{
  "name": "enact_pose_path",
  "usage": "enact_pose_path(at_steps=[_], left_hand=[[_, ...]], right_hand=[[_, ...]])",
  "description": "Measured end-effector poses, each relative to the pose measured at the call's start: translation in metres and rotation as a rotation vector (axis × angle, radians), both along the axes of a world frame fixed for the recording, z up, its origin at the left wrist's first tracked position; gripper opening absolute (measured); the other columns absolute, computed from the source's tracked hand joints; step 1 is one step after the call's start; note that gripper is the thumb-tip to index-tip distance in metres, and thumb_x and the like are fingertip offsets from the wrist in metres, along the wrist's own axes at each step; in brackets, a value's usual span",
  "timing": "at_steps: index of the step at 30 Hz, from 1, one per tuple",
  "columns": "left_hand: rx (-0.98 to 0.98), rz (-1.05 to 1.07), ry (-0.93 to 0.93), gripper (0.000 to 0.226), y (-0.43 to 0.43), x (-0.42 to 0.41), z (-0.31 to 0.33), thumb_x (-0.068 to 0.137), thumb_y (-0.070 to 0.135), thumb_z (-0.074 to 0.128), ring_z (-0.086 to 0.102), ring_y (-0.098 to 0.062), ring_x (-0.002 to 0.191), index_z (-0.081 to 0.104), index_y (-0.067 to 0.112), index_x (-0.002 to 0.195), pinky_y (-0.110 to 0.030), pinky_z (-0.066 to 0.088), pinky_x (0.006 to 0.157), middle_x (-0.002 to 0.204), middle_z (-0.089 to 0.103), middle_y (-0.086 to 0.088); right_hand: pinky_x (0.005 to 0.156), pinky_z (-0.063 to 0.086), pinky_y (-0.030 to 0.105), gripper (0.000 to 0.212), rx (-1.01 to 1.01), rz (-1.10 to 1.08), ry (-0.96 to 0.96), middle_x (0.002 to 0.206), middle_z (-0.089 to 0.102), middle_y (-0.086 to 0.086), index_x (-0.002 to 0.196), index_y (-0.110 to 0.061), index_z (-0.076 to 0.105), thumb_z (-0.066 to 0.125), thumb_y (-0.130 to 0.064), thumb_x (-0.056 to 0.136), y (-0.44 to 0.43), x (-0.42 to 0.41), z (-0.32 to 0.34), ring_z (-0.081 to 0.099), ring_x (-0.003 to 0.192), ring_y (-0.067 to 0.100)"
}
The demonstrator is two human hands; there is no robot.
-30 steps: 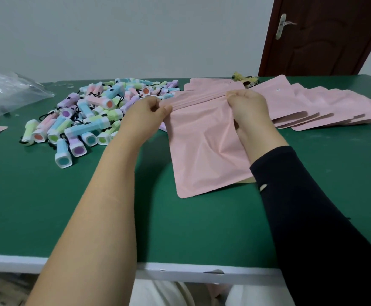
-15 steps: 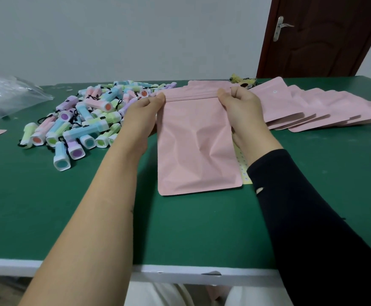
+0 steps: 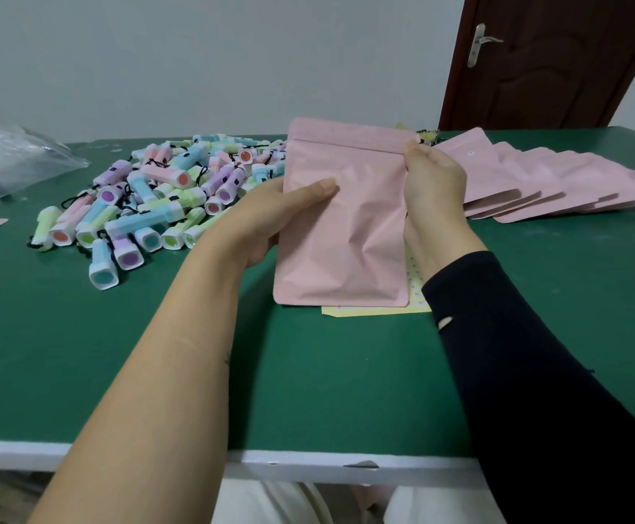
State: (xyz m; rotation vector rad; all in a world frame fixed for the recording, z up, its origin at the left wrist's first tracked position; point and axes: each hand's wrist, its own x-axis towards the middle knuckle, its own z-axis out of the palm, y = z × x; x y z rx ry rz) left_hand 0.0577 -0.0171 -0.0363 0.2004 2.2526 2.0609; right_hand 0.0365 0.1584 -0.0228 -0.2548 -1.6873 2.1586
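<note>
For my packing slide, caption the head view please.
Left hand and right hand hold a pink pouch at a green table, beside heaped pastel flashlights.

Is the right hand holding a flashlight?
No, the right hand pinches the pink pouch by its top corner; the flashlights lie piled apart.

pouch point(image 3: 346, 228): matt pink film, creased | flashlights point(image 3: 165, 206): pastel plastic | table point(image 3: 327, 372): matt green

The pink pouch point(image 3: 346, 221) hides most of the yellow sheet point(image 3: 369, 311) and fingers of the left hand point(image 3: 267, 217); the left edge cuts the plastic bag point(image 3: 13, 160).
</note>
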Motion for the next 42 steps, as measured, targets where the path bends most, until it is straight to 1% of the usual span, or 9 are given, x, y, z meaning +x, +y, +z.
enact_pose_path(at_steps=[3,5,9,18,25,30,34,38,42], left_hand=[[-0.019,0.035,0.005,0.03,-0.002,-0.001,-0.001,0.08,0.037,0.077,0.074,-0.018,0.086,0.071,0.017,0.102,-0.028,0.058,0.07,0.099,0.077,-0.001],[0.039,0.138,0.027,0.02,-0.001,-0.004,-0.002,0.085,0.03,0.075,0.074,-0.016,0.082,0.071,0.017,0.099,-0.027,0.057,0.068,0.094,0.077,0.001],[0.183,0.257,0.044,0.018,-0.004,-0.008,-0.004,0.088,0.023,0.073,0.074,-0.018,0.089,0.069,0.017,0.105,-0.032,0.059,0.077,0.097,0.077,0.001],[0.223,0.154,-0.088,0.02,0.002,-0.005,-0.004,0.087,0.02,0.072,0.074,-0.017,0.081,0.068,0.013,0.105,-0.028,0.059,0.066,0.093,0.077,-0.002],[0.376,0.313,-0.047,0.01,-0.004,-0.008,-0.004,0.092,0.018,0.068,0.075,-0.016,0.079,0.067,0.016,0.102,-0.031,0.06,0.066,0.088,0.077,0.002],[0.431,0.319,-0.071,0.004,-0.002,-0.008,-0.002,0.092,0.014,0.067,0.075,-0.016,0.075,0.068,0.014,0.096,-0.032,0.06,0.068,0.083,0.077,0.0],[0.425,0.266,-0.099,0.022,0.002,-0.005,-0.002,0.091,0.005,0.065,0.074,-0.023,0.088,0.066,0.008,0.113,-0.036,0.061,0.068,0.102,0.076,-0.008],[0.467,0.259,-0.101,0.015,0.004,-0.004,-0.001,0.094,0.0,0.058,0.075,-0.022,0.079,0.065,0.007,0.105,-0.035,0.06,0.059,0.091,0.077,-0.006],[0.403,0.279,-0.125,0.028,0.006,-0.003,-0.002,0.09,0.002,0.064,0.072,-0.027,0.096,0.063,0.002,0.118,-0.039,0.061,0.073,0.109,0.073,-0.013]], right_hand=[[0.097,0.051,0.038,0.03,-0.132,0.049,-0.004,0.117,0.068,0.008,0.121,-0.002,0.065,0.053,-0.019,0.098,0.004,-0.002,0.001,0.065,0.105,0.024],[0.089,0.055,0.043,0.025,-0.15,0.2,-0.05,0.114,0.071,0.011,0.109,-0.006,0.069,0.06,-0.023,0.094,0.003,0.0,0.0,0.069,0.103,0.027],[0.065,0.061,0.031,0.014,0.164,0.506,-0.106,0.084,0.077,0.001,0.09,-0.013,0.07,0.074,-0.025,0.085,-0.003,0.007,-0.006,0.074,0.077,0.017],[0.061,0.06,0.027,0.009,0.214,0.379,-0.029,0.069,0.073,-0.007,0.079,-0.016,0.069,0.078,-0.016,0.081,-0.006,0.008,-0.011,0.071,0.062,0.01],[0.059,0.056,0.025,0.015,0.38,0.599,-0.157,0.09,0.074,-0.005,0.093,-0.019,0.068,0.077,-0.024,0.081,0.001,0.009,-0.012,0.068,0.075,0.011],[0.051,0.049,0.016,0.011,0.362,0.542,-0.126,0.069,0.069,-0.011,0.084,-0.016,0.068,0.078,-0.015,0.08,-0.001,0.01,-0.015,0.058,0.052,0.0],[0.053,0.052,0.016,0.013,0.322,0.543,-0.117,0.076,0.071,-0.008,0.09,-0.015,0.069,0.078,-0.014,0.081,0.0,0.009,-0.016,0.064,0.056,-0.001],[0.055,0.052,0.016,0.013,0.271,0.592,-0.116,0.078,0.071,-0.003,0.089,-0.013,0.068,0.076,-0.006,0.081,-0.001,0.01,-0.015,0.066,0.059,0.003],[0.051,0.05,0.015,0.012,0.338,0.541,-0.069,0.074,0.069,-0.003,0.086,-0.012,0.067,0.075,-0.003,0.081,-0.004,0.012,-0.016,0.062,0.05,0.0]])
